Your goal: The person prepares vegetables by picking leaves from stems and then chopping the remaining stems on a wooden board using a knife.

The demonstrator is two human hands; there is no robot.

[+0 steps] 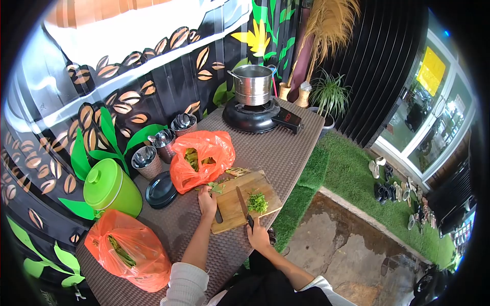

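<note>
A wooden cutting board [232, 205] lies on the woven-top table. My right hand [259, 235] is closed round the black handle of a knife [242, 202], whose blade rests over the board. Chopped green herbs [257, 203] are piled just right of the blade. At the board's left edge, my left hand [207, 200] has its fingers bent by some loose green leaves [217, 187]; what it holds is too small to make out. Behind it sits an open orange plastic bag [201, 158] with greens inside. Thin cut stems [237, 172] lie at the board's far edge.
A steel pot [252, 84] stands on a black portable stove [250, 115] at the table's far end. Cutlery cups [146, 162], dark plates [161, 189] and a green lidded container [112, 188] line the wall side. Another orange bag [127, 250] sits near left.
</note>
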